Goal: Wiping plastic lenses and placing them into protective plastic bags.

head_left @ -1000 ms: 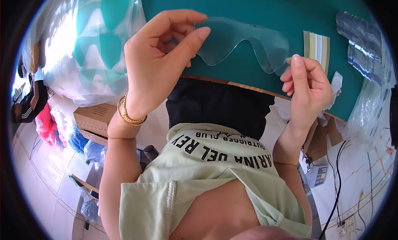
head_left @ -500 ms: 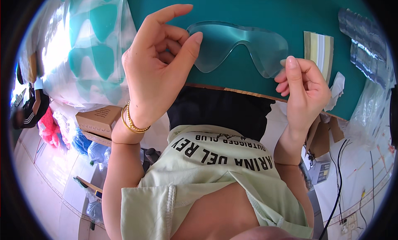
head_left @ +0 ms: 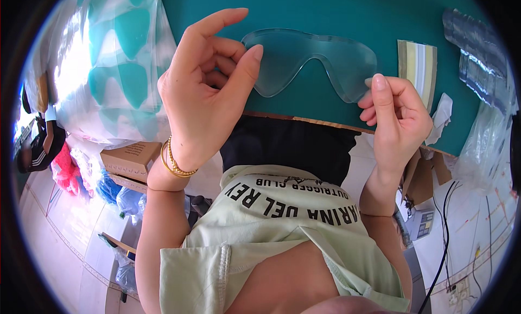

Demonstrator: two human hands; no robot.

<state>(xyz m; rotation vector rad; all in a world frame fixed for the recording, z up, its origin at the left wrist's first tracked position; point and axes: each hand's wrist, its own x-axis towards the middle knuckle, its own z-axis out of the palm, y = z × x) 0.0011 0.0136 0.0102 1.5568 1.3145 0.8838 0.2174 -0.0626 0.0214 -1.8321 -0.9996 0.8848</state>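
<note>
Fingers of the right hand, seen from the head camera, pinch the lower right end of a clear one-piece goggle lens between thumb and fingertips. The lens lies between the two hands over the green tabletop, close to its near edge, nose notch facing the person; whether any part of it rests on the surface cannot be told. At its other end, the left hand has thumb and forefinger spread well apart, the remaining fingers curled, with the thumb tip overlapping the lens's left rim in this view; whether it touches cannot be made out. Gold bracelets circle that wrist. Left of this hand, clear plastic sheeting shows teal lens-shaped patches. Beyond the right hand lie a striped piece in olive, cream and grey, a crumpled white paper near the table's edge, and shiny dark plastic packaging. Below the table, a cardboard box sits on the left near a pink bundle, while a black cable runs down the right side. The person wears a pale green shirt.
</note>
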